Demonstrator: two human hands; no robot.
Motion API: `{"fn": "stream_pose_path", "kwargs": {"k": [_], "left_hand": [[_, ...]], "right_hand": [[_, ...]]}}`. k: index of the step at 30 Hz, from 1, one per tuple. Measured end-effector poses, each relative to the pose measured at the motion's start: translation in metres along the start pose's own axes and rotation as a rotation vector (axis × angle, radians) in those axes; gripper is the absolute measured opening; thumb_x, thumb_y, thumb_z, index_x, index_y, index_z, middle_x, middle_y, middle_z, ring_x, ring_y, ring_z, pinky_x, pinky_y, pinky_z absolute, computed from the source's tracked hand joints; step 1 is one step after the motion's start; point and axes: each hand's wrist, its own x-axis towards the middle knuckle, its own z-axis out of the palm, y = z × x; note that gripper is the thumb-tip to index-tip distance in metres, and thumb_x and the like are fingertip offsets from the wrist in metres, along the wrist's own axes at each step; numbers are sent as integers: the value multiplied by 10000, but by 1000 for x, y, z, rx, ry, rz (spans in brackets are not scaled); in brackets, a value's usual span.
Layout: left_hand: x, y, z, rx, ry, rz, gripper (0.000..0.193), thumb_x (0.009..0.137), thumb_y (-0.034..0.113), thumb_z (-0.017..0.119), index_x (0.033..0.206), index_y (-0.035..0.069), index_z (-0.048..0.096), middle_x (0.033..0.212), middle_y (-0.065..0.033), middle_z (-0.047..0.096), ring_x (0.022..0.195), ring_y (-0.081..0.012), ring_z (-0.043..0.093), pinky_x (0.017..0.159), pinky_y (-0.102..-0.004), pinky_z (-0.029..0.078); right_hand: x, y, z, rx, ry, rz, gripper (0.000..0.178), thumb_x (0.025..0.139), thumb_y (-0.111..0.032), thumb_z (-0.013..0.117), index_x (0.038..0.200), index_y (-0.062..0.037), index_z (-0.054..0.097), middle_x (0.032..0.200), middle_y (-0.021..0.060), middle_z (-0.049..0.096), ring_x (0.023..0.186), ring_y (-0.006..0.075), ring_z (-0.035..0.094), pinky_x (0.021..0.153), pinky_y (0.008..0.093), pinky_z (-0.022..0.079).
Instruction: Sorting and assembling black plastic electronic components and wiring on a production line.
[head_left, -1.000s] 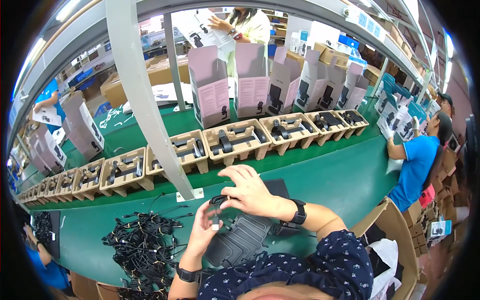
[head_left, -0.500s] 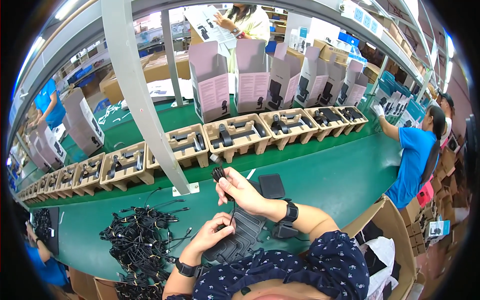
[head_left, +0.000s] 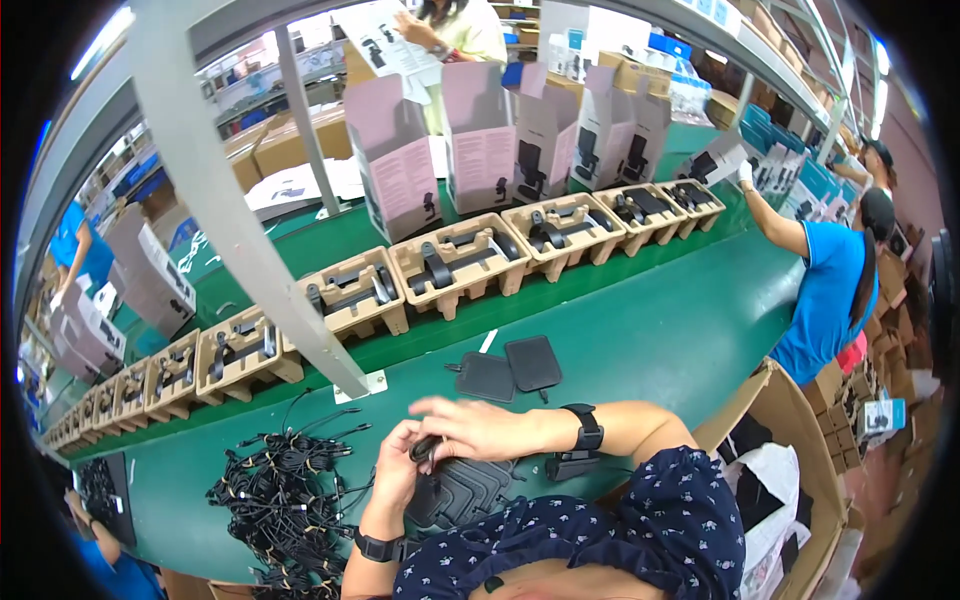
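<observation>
A coiled black cable point(head_left: 424, 448) is gripped between my two hands in front of my chest. My left hand point(head_left: 397, 462) closes round its near side. Curled over the cable from the right, my right hand point(head_left: 478, 430) has its fingertips close to the left hand and partly hides the coil. Just below the hands lie ridged black pads point(head_left: 465, 492), partly covered by my wrists. To their left spreads a tangled heap of bundled black cables point(head_left: 280, 490). Beyond my right hand, two flat black pouches point(head_left: 533, 363) rest side by side on the green table.
A row of brown pulp trays point(head_left: 460, 265) with black parts runs across the table. Behind it stand open printed boxes point(head_left: 395, 170). A grey metal post point(head_left: 225, 190) rises at left. A co-worker in blue point(head_left: 835, 300) reaches in at right, near a large carton point(head_left: 775, 430).
My right hand has come down with the cable to meet my left hand, and both now hold it. The view has shifted slightly. At right, the co-worker's gloved hand has met a box.
</observation>
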Motion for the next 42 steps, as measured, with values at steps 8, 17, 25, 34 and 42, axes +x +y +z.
{"fn": "stream_pose_path", "kwargs": {"k": [8, 17, 25, 34, 42], "left_hand": [[11, -7, -23, 279, 270, 177, 179, 887, 91, 530, 1055, 42, 488, 751, -27, 530, 562, -70, 459, 485, -189, 370], [19, -57, -82, 810, 551, 324, 158, 882, 27, 480, 1040, 22, 473, 739, -1, 491, 545, -37, 427, 442, -166, 327], [6, -42, -71, 725, 594, 244, 164, 904, 28, 448, 1068, 21, 456, 765, -15, 459, 531, -41, 394, 457, -169, 322], [1, -36, -72, 776, 663, 197, 154, 901, 32, 460, 1054, 19, 466, 757, -11, 462, 531, -37, 381, 449, -166, 313], [-1, -30, -77, 868, 668, 177, 120, 898, 38, 463, 1013, 12, 488, 720, -7, 476, 524, -42, 381, 457, -181, 316]], "right_hand": [[-29, 34, -76, -348, 262, 369, 339, 851, -321, 532, 1142, -146, 532, 984, 117, 625, 814, 286, 624, 648, 394, 507], [-106, 172, -265, -1081, 1062, 656, 214, 843, -315, 552, 936, -142, 638, 852, 97, 634, 751, 307, 611, 625, 391, 492], [-133, 252, -338, -1348, 901, 916, 257, 851, -352, 522, 815, -134, 652, 724, 92, 640, 688, 268, 632, 567, 382, 488], [-132, 323, -318, -1189, 684, 994, 253, 843, -327, 514, 860, -76, 544, 681, 131, 629, 683, 312, 627, 583, 420, 481], [-142, 351, -308, -1011, 611, 1114, 302, 861, -320, 481, 935, -49, 594, 935, 171, 622, 903, 349, 589, 769, 454, 473]]}}
